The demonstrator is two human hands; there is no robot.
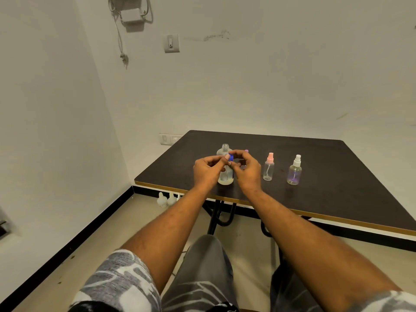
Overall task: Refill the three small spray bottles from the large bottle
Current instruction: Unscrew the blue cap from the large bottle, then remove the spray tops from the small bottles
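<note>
The left hand [207, 171] is up over the worktop [326, 158], fingers curled, pinching a little blue cap [231, 156]. Behind it stands the large bottle [225, 150], straight up, its open neck pointing at the ceiling; the hands hide its middle. The right hand [246, 172] curls in and pinches the same cap. A purple top [246, 151] peeks over it; the rest is hidden. Next, the pink spray bottle [269, 168] and the white-topped spray bottle [295, 172] stand upright, a little apart.

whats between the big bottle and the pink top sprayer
Head view: the right hand, a purple cap peeking over it, lies between large bottle and pink-top sprayer.
</note>
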